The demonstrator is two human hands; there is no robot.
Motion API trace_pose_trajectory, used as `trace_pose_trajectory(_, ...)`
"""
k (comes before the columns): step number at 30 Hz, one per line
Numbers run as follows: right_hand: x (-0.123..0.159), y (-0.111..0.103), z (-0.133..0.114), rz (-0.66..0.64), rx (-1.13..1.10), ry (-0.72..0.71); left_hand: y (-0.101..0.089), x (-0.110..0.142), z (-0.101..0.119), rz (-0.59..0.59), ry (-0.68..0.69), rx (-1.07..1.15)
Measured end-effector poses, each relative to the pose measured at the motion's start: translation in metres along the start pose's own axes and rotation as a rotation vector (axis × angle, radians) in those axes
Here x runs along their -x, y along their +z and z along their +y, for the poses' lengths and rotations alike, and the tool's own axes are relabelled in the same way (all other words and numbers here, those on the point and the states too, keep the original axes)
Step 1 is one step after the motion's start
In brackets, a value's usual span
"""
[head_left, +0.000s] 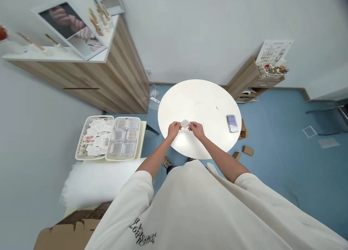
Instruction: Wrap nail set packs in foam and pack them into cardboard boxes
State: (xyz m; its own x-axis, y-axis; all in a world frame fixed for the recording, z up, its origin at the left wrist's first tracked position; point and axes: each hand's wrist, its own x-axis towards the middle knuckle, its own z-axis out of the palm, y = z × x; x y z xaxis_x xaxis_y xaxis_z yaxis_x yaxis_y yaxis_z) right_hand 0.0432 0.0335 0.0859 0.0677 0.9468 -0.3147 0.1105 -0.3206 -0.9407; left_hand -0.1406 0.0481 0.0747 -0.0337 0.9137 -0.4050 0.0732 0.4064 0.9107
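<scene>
Between my two hands, above the near half of a round white table [201,94], I hold a small pale card or packet [185,124] with fine grey print. My left hand [174,129] pinches its left side, fingers closed. At the opposite side, my right hand [197,129] grips it between thumb and fingers. What the print says is too small to read. A thin pale square outline lies on the table just right of my right hand. Farther right on the tabletop rests a purple and white box [232,123], its surface blurred out.
Left of the table stand a white basket [77,148] of white cards and a clear compartment tray [123,137], with a white plastic roll [100,183] nearer me. Small cardboard boxes [247,150] lie on the floor at right. A wooden cabinet [127,69] rises behind left.
</scene>
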Motion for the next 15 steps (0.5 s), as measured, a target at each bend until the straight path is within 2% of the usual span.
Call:
trace_pose_trajectory(4, 0.002, -0.053, 0.017, -0.006, -0.026, -0.022, 0.061, -0.008, -0.009, -0.028, -0.091, 0.089)
trace_pose_trajectory(7, 0.001, -0.084, 0.028, -0.012, -0.039, 0.014, 0.096, -0.011, -0.018, -0.008, -0.084, 0.064)
trace_pose_trajectory(11, -0.002, -0.116, 0.045, 0.012, 0.008, 0.142, 0.128, -0.008, -0.027, 0.009, -0.047, -0.021)
trace_pose_trajectory(15, -0.004, -0.138, 0.063, -0.039, 0.053, 0.231, 0.147, -0.006, -0.035, 0.018, -0.035, -0.094)
